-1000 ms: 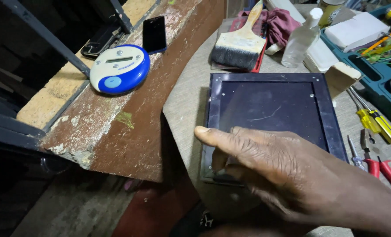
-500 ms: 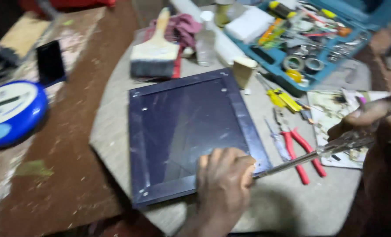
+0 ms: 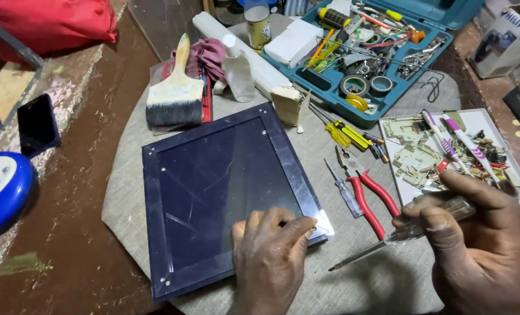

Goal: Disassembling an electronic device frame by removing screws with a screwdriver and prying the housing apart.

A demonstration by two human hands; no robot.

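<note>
Two hands: left hand (image 3: pixel 270 256) presses dark panel (image 3: pixel 225 192); right hand (image 3: pixel 481 245) grip holds screwdriver (image 3: pixel 400 236).

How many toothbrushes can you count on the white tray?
2. Both lie on the white tray at the right, side by side, slanting: one toothbrush nearer the middle, the other toothbrush just right of it. The right hand may hide more.
</note>
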